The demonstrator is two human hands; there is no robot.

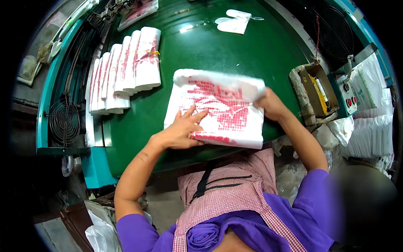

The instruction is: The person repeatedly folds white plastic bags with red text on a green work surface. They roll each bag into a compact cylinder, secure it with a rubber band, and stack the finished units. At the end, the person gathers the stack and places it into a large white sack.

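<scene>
While flat: bag stack (crosswise).

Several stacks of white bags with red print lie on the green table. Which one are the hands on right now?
The wide stack at the table's near edge: left hand flat on it, right hand gripping its right edge. The folded bundles in a row to the left lie untouched.

Stack of plastic bags lies mid-table, near the front edge; left hand flat on its near left part, right hand at its right edge. Left of it sits a row of folded bag bundles. Far behind, a lone glove; off the table's right, a control box
</scene>
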